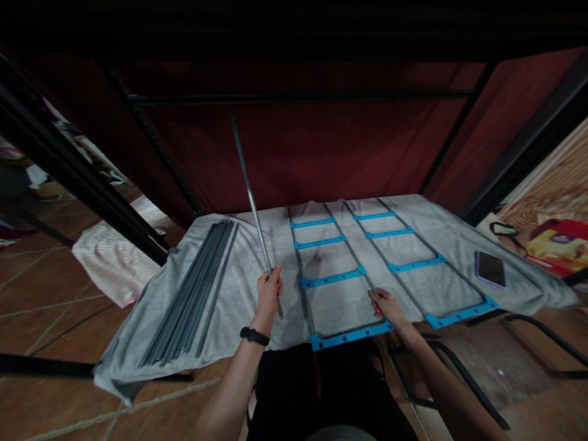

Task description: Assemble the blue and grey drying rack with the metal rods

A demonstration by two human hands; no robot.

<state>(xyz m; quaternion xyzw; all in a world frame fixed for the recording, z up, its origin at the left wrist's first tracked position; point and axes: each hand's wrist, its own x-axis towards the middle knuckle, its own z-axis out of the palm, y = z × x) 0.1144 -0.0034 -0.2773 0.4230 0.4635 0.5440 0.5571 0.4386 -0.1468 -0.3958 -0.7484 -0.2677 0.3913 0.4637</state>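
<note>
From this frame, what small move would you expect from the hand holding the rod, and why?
Probably lowering the raised grey rod toward the rod-and-blue-bracket frame. The left hand grips it near its lower end, tilted up off the cloth, while the right hand rests on the frame's near part, seemingly steadying it. Spare rods lie to the left.

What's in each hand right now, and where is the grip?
Left hand grips a grey rod near its lower end. Right hand holds nothing, fingers resting on the rod-and-blue-connector frame.

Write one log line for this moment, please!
left hand: holds grey rod upright | right hand: on blue-and-grey frame | nearby: rod pile, phone
</note>
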